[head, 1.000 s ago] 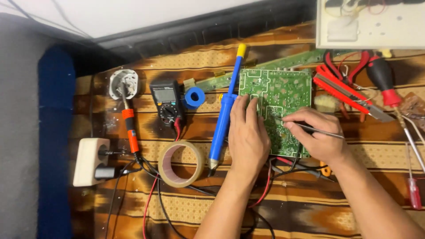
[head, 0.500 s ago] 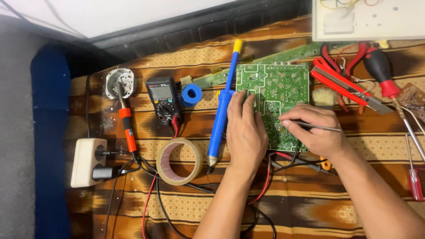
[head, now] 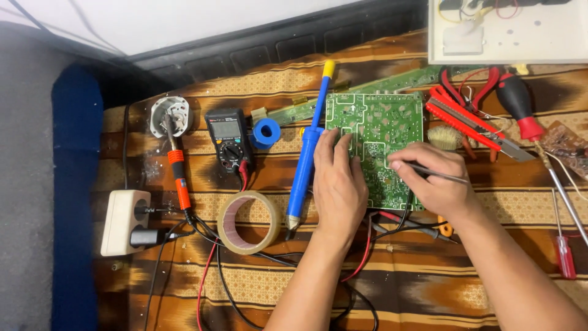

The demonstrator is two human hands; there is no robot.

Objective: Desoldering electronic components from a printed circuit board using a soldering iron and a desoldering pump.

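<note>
**Green circuit board under both hands, near table's far edge**

Pinned flat by left hand, fingers pressed together. Probed with thin metal tool pinched in right hand. Risk, likely: slipping tip scratching traces; blue desoldering pump just beside, easily nudged.

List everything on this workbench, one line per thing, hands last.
circuit board: 1, green, centre, under both hands
desoldering pump: 1, blue with yellow cap, left of the board
tape roll: 1, tan, front left
multimeter: 1, black, left of the pump
soldering iron: 1, orange grip, far left
power strip: 1, white, left edge
utility knife: 1, red, right of the board
left hand: flat on the board's left edge
right hand: pinching a thin metal tool over the board
</note>
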